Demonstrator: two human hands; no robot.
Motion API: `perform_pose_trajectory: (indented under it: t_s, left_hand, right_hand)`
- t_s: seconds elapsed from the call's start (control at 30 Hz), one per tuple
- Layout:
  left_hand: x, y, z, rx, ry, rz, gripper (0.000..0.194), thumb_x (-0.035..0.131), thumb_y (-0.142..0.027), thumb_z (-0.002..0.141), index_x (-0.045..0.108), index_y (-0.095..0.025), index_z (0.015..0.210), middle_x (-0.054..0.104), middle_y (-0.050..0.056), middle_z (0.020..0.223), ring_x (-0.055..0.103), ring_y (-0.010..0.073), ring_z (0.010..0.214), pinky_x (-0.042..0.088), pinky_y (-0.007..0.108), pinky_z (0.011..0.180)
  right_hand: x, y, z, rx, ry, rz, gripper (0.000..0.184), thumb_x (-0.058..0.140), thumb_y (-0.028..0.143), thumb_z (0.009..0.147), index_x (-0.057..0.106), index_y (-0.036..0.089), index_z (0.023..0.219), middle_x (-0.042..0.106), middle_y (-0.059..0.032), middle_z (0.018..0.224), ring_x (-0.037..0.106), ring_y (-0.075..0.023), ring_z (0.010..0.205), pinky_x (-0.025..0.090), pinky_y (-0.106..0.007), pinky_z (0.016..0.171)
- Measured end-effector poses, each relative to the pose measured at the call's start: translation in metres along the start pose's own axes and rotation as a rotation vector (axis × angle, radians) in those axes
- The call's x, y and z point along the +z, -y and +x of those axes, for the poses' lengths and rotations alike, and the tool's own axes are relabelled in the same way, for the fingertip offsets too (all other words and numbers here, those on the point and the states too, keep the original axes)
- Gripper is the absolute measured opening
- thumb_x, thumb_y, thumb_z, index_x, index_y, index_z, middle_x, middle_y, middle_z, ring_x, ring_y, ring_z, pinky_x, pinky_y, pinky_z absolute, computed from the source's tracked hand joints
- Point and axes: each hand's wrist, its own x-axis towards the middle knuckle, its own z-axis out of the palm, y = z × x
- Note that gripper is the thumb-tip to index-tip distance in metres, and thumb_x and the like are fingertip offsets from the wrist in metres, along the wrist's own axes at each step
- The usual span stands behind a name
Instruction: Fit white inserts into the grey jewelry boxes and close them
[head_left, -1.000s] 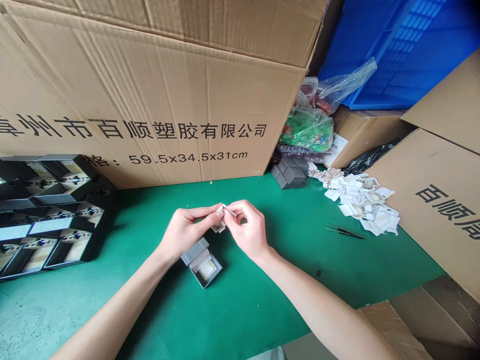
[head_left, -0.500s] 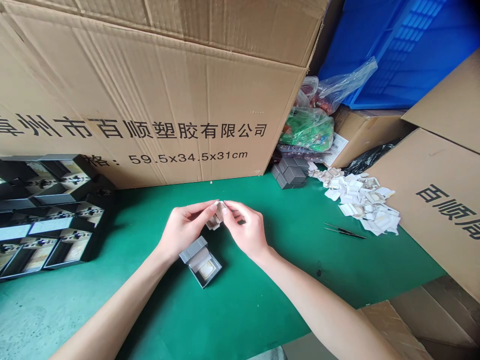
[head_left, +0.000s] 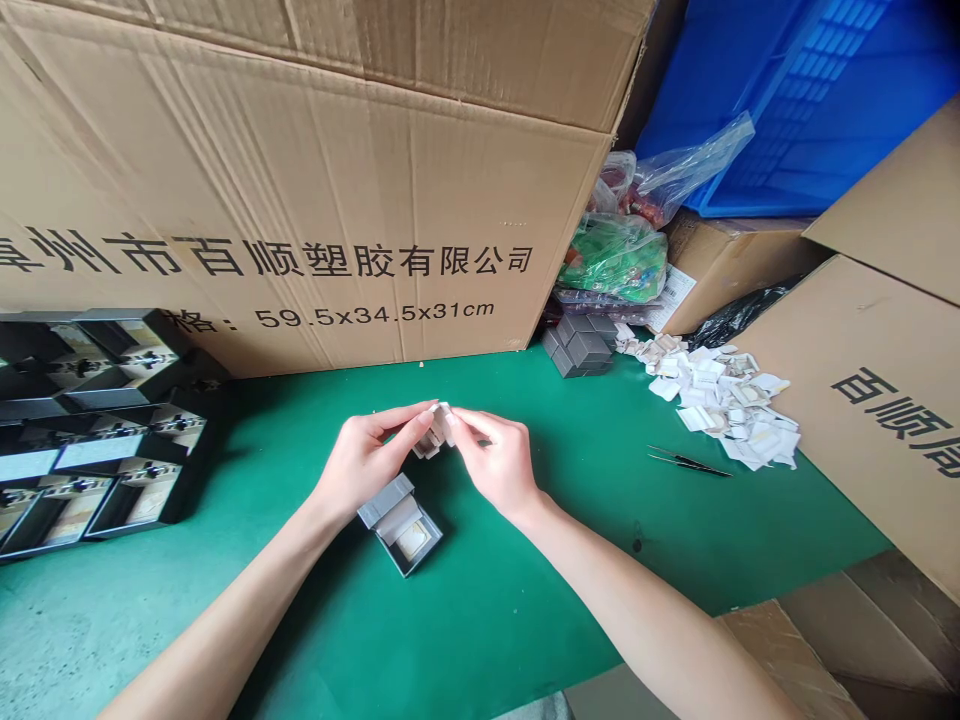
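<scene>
Between my two hands is a small white box insert (head_left: 430,440), partly hidden by fingers. My left hand (head_left: 371,450) pinches it from the left, thumb and fingers closed on its edge. On the other side my right hand (head_left: 491,455) is closed on its upper right edge. Just below them a small grey jewelry box (head_left: 406,530) stands with its lid raised on the green table (head_left: 480,620); a pale lining and a light square piece show inside it.
Several open dark boxes (head_left: 142,440) are stacked at left. Tweezers (head_left: 688,461) lie right of my hands, near a pile of white inserts (head_left: 735,405). Closed grey boxes (head_left: 581,347) sit by plastic bags (head_left: 619,255). A large carton (head_left: 315,160) walls the back.
My right hand's fingertips have shifted slightly right along the insert's edge. My left hand and the grey box stay practically where they were.
</scene>
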Motion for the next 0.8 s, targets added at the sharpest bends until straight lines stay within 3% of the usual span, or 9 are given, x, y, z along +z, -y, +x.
perform_pose_trajectory:
  t_s: [0.2, 0.47, 0.67, 0.8]
  left_hand:
    - [0.001, -0.002, 0.0, -0.007, -0.011, 0.034, 0.046, 0.06, -0.051, 0.091, 0.073, -0.017, 0.119, 0.077, 0.005, 0.089, 0.067, 0.0179, 0.074, 0.054, 0.027, 0.07]
    - [0.0, 0.002, 0.0, 0.009, 0.014, 0.062, 0.045, 0.06, -0.051, 0.092, 0.073, -0.018, 0.12, 0.078, 0.005, 0.094, 0.068, 0.0197, 0.08, 0.055, 0.028, 0.075]
    - [0.001, 0.006, 0.003, 0.161, 0.017, 0.002, 0.032, 0.065, -0.046, 0.089, 0.077, -0.024, 0.109, 0.07, 0.007, 0.115, 0.068, 0.0227, 0.099, 0.059, 0.03, 0.081]
    - [0.0, 0.008, 0.004, 0.186, 0.04, -0.015, 0.028, 0.065, -0.042, 0.09, 0.077, -0.025, 0.109, 0.069, 0.006, 0.109, 0.068, 0.0205, 0.092, 0.06, 0.03, 0.078]
  right_hand:
    - [0.003, 0.001, 0.0, 0.037, -0.034, 0.019, 0.019, 0.059, 0.032, 0.092, 0.075, 0.022, 0.095, 0.077, -0.0027, 0.091, 0.072, -0.018, 0.074, 0.061, -0.03, 0.071]
    - [0.004, -0.004, 0.001, 0.127, 0.019, 0.077, 0.016, 0.062, 0.036, 0.091, 0.066, 0.021, 0.093, 0.074, -0.0022, 0.087, 0.071, -0.0164, 0.078, 0.057, -0.026, 0.069]
    - [0.005, -0.005, 0.0, 0.146, 0.07, 0.17, 0.014, 0.057, 0.036, 0.093, 0.057, 0.022, 0.092, 0.073, -0.0011, 0.084, 0.07, -0.0155, 0.072, 0.056, -0.026, 0.069]
    - [0.004, -0.005, 0.0, 0.146, 0.078, 0.139, 0.016, 0.057, 0.038, 0.093, 0.055, 0.023, 0.091, 0.072, -0.0011, 0.082, 0.069, -0.0158, 0.071, 0.055, -0.026, 0.069]
